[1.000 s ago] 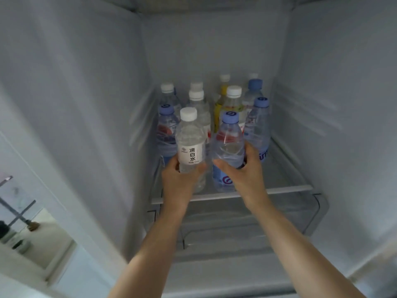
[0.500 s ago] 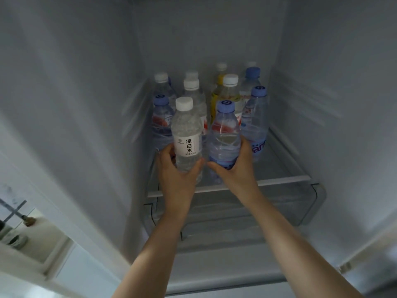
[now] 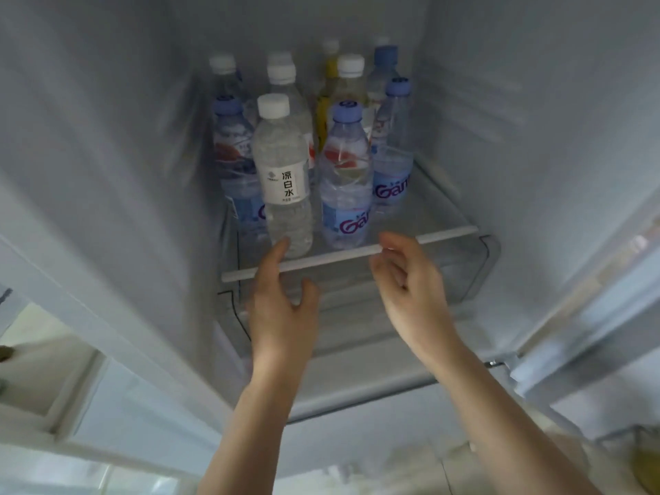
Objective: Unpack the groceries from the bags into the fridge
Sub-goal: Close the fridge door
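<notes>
The left hand (image 3: 282, 316) is hanging just in front of the glass shelf (image 3: 421, 212) with its fingers loose and spread, holding nothing; its forefinger tip is reaching up to the foot of the white-capped bottle (image 3: 284, 176), and whether it is actually touching is hard to tell. The right hand (image 3: 407, 284) is hovering beside it, fingers relaxed and slightly curled, gripping nothing, its fingertips lying level with the shelf's white front strip (image 3: 350, 253). The white-capped bottle is standing upright at the very front of the shelf, close to that strip, and the blue-capped bottle (image 3: 344, 176) is standing upright just to its right, the two nearly side by side. Behind them more bottles are crowding the shelf back to the rear wall: another blue-capped one (image 3: 234, 162) at the left, a third (image 3: 393, 144) at the right, a yellow bottle (image 3: 328, 101) in the middle and several white caps farther back. The right part of the shelf, between the bottles and the fridge's right wall (image 3: 535, 137), is lying open, while on the left the bottles are sitting near the left wall (image 3: 107, 137). Below the shelf a clear drawer (image 3: 464, 280) is showing, its front edge reaching a little beyond the strip.
</notes>
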Tool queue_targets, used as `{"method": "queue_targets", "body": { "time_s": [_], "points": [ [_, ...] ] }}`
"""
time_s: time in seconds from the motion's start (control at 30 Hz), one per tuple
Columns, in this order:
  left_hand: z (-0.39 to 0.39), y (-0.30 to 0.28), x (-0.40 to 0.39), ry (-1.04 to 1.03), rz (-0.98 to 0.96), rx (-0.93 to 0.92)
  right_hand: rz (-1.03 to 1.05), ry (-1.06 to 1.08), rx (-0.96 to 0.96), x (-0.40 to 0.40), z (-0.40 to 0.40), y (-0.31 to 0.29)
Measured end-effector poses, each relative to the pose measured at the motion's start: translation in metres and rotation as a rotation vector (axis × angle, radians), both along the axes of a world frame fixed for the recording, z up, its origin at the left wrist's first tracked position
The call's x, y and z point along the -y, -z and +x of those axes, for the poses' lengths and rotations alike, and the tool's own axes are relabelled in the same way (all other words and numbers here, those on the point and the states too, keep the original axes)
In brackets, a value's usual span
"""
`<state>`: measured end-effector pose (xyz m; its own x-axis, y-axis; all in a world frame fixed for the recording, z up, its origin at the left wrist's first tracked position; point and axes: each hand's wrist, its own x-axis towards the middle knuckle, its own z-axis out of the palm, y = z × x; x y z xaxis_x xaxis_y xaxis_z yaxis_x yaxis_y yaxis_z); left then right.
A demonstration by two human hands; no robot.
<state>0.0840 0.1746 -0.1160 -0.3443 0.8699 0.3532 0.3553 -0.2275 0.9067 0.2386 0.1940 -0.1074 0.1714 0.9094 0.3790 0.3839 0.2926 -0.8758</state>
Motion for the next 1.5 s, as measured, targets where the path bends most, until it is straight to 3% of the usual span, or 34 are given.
{"method": "queue_targets", "body": {
  "time_s": [0.23,0.43,0.63,1.07,1.3,1.5],
  "points": [
    [0.023,0.036,0.066,0.167,0.013,-0.064,-0.089,-0.021,0.018,0.075,0.001,0.038],
    [0.028,0.083,0.117,0.371,-0.192,-0.292,-0.181,-0.019,0.074,0.135,0.023,0.067],
    [0.041,0.104,0.177,0.329,-0.28,-0.386,-0.253,-0.044,0.106,0.199,0.055,0.09],
    [0.2,0.114,0.378,0.164,-0.366,-0.22,-0.291,-0.179,0.164,0.385,0.204,0.104],
    [0.267,0.102,0.448,0.223,-0.395,-0.217,-0.282,-0.095,0.173,0.465,0.274,0.096],
    [0.315,0.099,0.466,0.395,-0.373,-0.306,-0.25,0.06,0.142,0.503,0.318,0.092]
  ]
}}
